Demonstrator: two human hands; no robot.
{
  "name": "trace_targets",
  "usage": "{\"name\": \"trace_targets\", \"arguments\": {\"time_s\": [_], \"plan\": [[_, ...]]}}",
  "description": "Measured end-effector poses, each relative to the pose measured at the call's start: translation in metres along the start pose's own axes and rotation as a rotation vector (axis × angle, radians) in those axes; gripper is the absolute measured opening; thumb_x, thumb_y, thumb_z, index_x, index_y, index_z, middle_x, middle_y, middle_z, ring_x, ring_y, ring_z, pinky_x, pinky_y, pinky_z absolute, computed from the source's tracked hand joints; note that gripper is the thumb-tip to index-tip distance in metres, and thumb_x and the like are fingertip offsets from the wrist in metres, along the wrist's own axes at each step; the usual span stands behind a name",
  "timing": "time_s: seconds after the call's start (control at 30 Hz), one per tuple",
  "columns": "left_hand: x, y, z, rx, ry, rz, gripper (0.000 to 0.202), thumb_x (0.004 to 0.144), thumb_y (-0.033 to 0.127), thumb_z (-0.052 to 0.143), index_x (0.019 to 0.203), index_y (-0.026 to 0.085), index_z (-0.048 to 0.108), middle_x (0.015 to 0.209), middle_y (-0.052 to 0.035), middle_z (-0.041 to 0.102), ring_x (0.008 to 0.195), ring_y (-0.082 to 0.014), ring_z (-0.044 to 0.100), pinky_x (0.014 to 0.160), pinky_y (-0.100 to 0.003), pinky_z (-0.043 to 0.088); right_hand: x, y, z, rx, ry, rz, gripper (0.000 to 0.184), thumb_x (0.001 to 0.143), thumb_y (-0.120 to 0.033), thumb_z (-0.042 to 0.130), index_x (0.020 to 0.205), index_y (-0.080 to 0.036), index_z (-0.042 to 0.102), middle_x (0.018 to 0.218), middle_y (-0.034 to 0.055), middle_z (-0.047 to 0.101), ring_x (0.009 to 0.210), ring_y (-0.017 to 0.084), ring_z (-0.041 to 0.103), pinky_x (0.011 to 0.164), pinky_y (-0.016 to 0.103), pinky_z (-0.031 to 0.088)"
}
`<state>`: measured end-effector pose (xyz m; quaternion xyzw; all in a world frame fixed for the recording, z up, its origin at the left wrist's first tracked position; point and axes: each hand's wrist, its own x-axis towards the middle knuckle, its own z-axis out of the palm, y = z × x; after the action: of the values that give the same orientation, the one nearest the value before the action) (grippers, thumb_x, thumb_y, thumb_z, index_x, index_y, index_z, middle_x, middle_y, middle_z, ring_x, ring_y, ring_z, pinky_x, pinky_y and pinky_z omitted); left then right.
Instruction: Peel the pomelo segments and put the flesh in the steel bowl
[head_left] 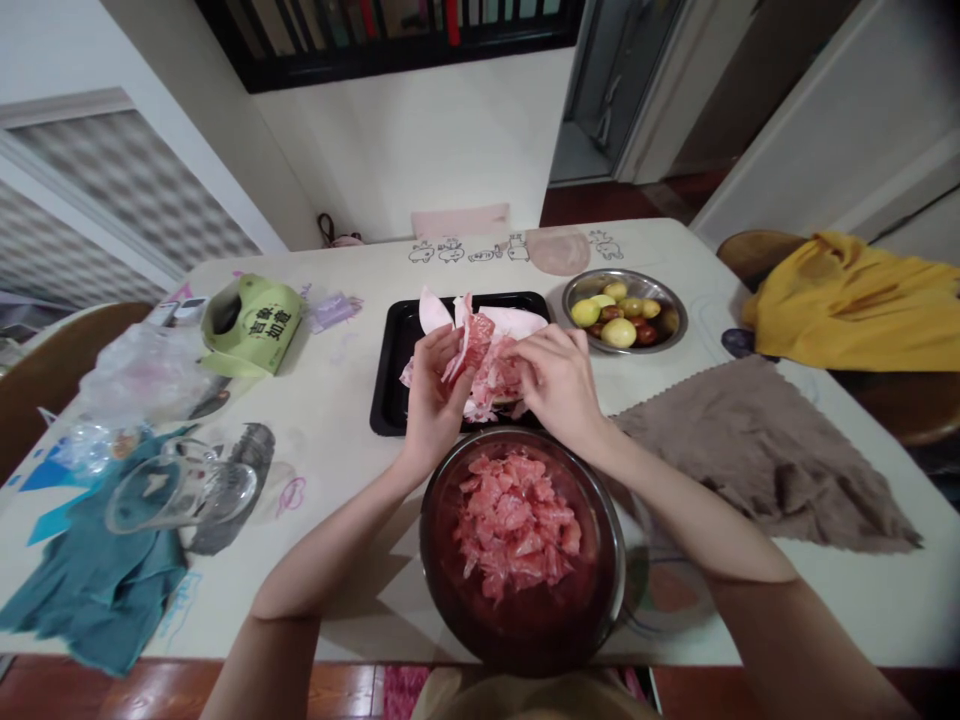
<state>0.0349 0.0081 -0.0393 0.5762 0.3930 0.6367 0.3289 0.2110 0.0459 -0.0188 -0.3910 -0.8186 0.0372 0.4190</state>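
Note:
Over a black tray (390,390), my left hand (437,395) is closed around a piece of pink pomelo (478,340) with its pale membrane on. My right hand (559,385) has its fingertips pinched at the pomelo flesh right beside it; whether it grips a separate bit I cannot tell. Pale peel pieces (514,322) and membrane scraps lie in the tray under and behind my hands. Just in front of me, a steel bowl (442,590) holds a heap of peeled pomelo flesh (517,520).
A smaller steel bowl (675,330) of yellow and brown-red fruit stands behind right. A brown cloth (765,450) lies at the right. On the left are a glass pitcher (180,490), a teal cloth (105,580), a plastic bag (150,375) and a green visor-like item (251,325).

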Motion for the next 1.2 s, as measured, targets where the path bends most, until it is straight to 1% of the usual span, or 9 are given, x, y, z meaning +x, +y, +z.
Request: {"name": "trace_targets", "arguments": {"time_s": [0.07, 0.2, 0.33, 0.53, 0.63, 0.77, 0.9, 1.03, 1.2], "plan": [[-0.001, 0.000, 0.002, -0.019, -0.007, -0.016, 0.045, 0.095, 0.024, 0.071, 0.134, 0.029, 0.050, 0.139, -0.0093, 0.057, 0.136, -0.0245, 0.057, 0.121, -0.048, 0.045, -0.001, -0.003, 0.001, 0.022, 0.052, -0.028, 0.021, 0.094, -0.008, 0.059, 0.097, -0.025, 0.071, 0.095, -0.0037, 0.079, 0.091, 0.020, 0.063, 0.086, 0.040, 0.037], [-0.006, 0.000, 0.006, -0.063, -0.049, -0.038, 0.044, 0.095, 0.022, 0.069, 0.134, 0.030, 0.050, 0.136, -0.0078, 0.058, 0.131, -0.0218, 0.060, 0.117, -0.044, 0.049, -0.004, -0.013, 0.001, 0.059, 0.154, -0.077, 0.004, 0.095, -0.024, 0.069, 0.096, -0.025, 0.073, 0.093, -0.0030, 0.078, 0.091, 0.019, 0.063, 0.086, 0.039, 0.039], [-0.013, -0.003, 0.010, -0.048, -0.068, -0.033, 0.046, 0.096, 0.023, 0.067, 0.137, 0.031, 0.048, 0.140, -0.0078, 0.055, 0.133, -0.0224, 0.057, 0.120, -0.045, 0.047, -0.008, -0.018, 0.005, 0.048, 0.162, -0.081, 0.005, 0.091, -0.028, 0.075, 0.095, -0.025, 0.073, 0.092, -0.0020, 0.076, 0.092, 0.020, 0.062, 0.084, 0.039, 0.040], [-0.021, -0.003, 0.016, 0.080, -0.058, 0.021, 0.049, 0.100, 0.025, 0.060, 0.145, 0.031, 0.041, 0.147, -0.0107, 0.050, 0.138, -0.0242, 0.053, 0.123, -0.049, 0.042, -0.010, -0.021, 0.008, 0.067, 0.177, -0.043, 0.002, 0.092, -0.027, 0.075, 0.092, -0.026, 0.072, 0.090, -0.0040, 0.076, 0.091, 0.019, 0.064, 0.086, 0.040, 0.039], [-0.025, -0.002, 0.017, 0.208, -0.080, 0.051, 0.048, 0.103, 0.022, 0.052, 0.149, 0.029, 0.041, 0.151, -0.0110, 0.051, 0.143, -0.0243, 0.050, 0.125, -0.048, 0.041, -0.011, -0.023, 0.009, 0.061, 0.180, -0.034, 0.002, 0.092, -0.026, 0.074, 0.091, -0.026, 0.072, 0.090, -0.0039, 0.076, 0.091, 0.019, 0.063, 0.087, 0.041, 0.039], [-0.028, -0.001, 0.017, 0.352, -0.136, 0.126, 0.056, 0.104, 0.014, 0.045, 0.157, 0.031, 0.037, 0.161, -0.0084, 0.046, 0.151, -0.0229, 0.043, 0.127, -0.047, 0.037, -0.012, -0.026, 0.009, 0.052, 0.201, -0.035, 0.004, 0.092, -0.023, 0.073, 0.088, -0.026, 0.072, 0.088, -0.0031, 0.075, 0.089, 0.020, 0.062, 0.085, 0.041, 0.039], [-0.028, 0.002, 0.017, 0.342, -0.135, 0.139, 0.058, 0.103, 0.012, 0.045, 0.157, 0.034, 0.041, 0.163, -0.0043, 0.046, 0.151, -0.0214, 0.045, 0.127, -0.047, 0.038, -0.013, -0.027, 0.009, 0.039, 0.201, -0.024, 0.008, 0.092, -0.022, 0.071, 0.085, -0.025, 0.071, 0.089, -0.0019, 0.074, 0.089, 0.020, 0.062, 0.084, 0.041, 0.039], [-0.027, 0.006, 0.017, 0.275, -0.134, 0.109, 0.057, 0.103, 0.013, 0.047, 0.156, 0.033, 0.043, 0.161, -0.0034, 0.049, 0.149, -0.0216, 0.048, 0.127, -0.048, 0.039, -0.013, -0.025, 0.010, 0.033, 0.182, -0.015, 0.008, 0.092, -0.021, 0.068, 0.085, -0.025, 0.068, 0.090, -0.0018, 0.074, 0.091, 0.020, 0.062, 0.084, 0.041, 0.038], [-0.026, 0.010, 0.017, 0.239, -0.115, 0.047, 0.053, 0.105, 0.018, 0.047, 0.155, 0.034, 0.044, 0.160, -0.0035, 0.050, 0.149, -0.0226, 0.048, 0.129, -0.049, 0.037, -0.011, -0.024, 0.006, 0.027, 0.267, -0.021, 0.008, 0.091, -0.022, 0.070, 0.084, -0.025, 0.068, 0.089, -0.0012, 0.074, 0.088, 0.020, 0.063, 0.085, 0.041, 0.039]]}}
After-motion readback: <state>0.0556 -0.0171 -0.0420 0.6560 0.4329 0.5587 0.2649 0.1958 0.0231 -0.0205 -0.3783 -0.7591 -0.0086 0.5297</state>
